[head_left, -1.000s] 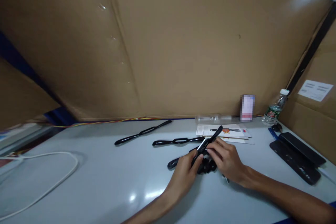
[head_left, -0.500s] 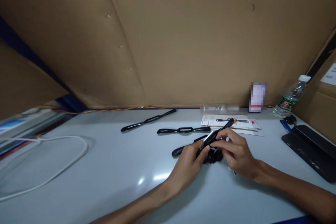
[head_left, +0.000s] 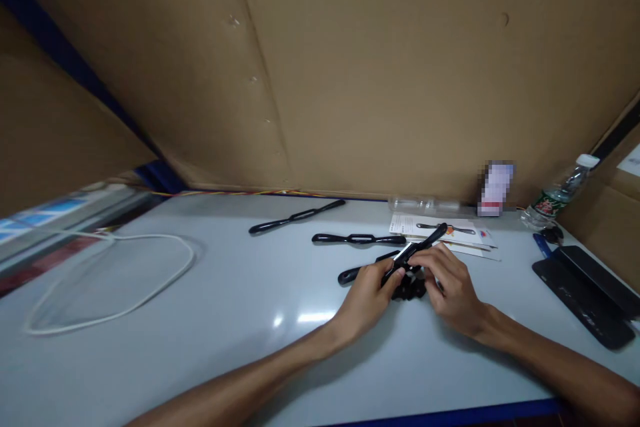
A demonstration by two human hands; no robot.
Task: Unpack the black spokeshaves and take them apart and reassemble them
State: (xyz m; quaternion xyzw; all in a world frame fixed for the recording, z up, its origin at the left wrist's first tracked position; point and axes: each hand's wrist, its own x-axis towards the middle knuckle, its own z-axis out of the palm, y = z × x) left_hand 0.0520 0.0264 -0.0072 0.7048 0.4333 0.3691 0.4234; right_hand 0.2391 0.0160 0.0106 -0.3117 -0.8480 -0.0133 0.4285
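Observation:
My left hand is closed around a black two-handled tool with a pale, shiny strip along its slotted middle. It is tilted, its far handle pointing up and to the right. My right hand has curled fingers, with the tips pinched at the tool's middle; whatever is between them is too small to make out. Under the hands lies another black tool, partly covered, beside a cluster of small black parts. Two similar black two-handled tools, one nearer and one farther left, rest on the table.
Printed cards and a clear plastic package lie at the back. A bottle, a blurred-out upright item and a black case stand or lie to the right. A white cable loops across the grey table.
The camera view has shifted, so the table's things appear slightly displaced. My left hand keeps its hold on the tool; my right fingertips have moved slightly at its middle.

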